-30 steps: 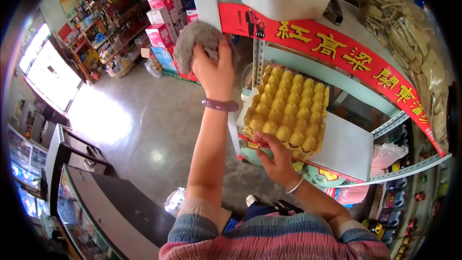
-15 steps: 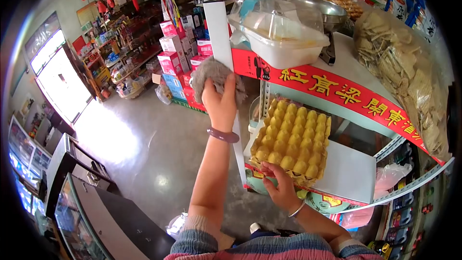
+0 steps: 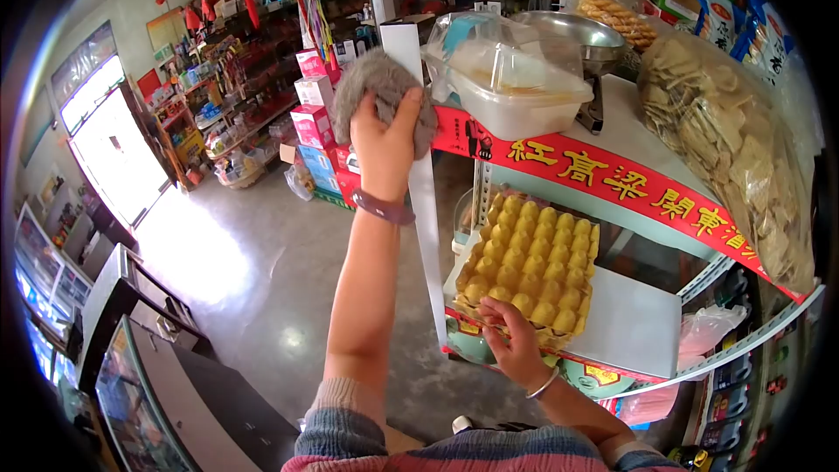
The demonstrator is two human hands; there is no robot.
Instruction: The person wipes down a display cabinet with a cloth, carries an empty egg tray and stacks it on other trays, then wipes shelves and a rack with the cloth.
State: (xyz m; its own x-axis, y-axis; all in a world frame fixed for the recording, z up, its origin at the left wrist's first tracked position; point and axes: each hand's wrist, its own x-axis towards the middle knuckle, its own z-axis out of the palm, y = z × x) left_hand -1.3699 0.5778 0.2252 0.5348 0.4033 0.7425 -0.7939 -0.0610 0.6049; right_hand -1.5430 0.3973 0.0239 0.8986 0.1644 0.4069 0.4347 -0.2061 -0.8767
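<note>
A fluffy grey cloth (image 3: 357,87) is gripped in my left hand (image 3: 384,147), against the upper part of a white upright post (image 3: 423,210) at the shelf's corner. A purple bangle circles that wrist. Lower right, my right hand (image 3: 517,345) has its fingers loosely apart at the near edge of a yellow egg tray (image 3: 529,267), with nothing seen in it. The tray rests on a white shelf board (image 3: 634,310). A red banner with yellow characters (image 3: 603,177) runs along the shelf above it.
On the upper shelf are a covered white tub (image 3: 520,105), a metal bowl (image 3: 577,31) and a large bag of dried food (image 3: 721,149). Stacked boxes (image 3: 313,125) stand behind my left hand. A glass counter (image 3: 135,385) is at lower left.
Against the white post, my left hand and the cloth have moved up since half a second ago. The view has tilted up since the first frame. My right hand stays by the tray's edge.
</note>
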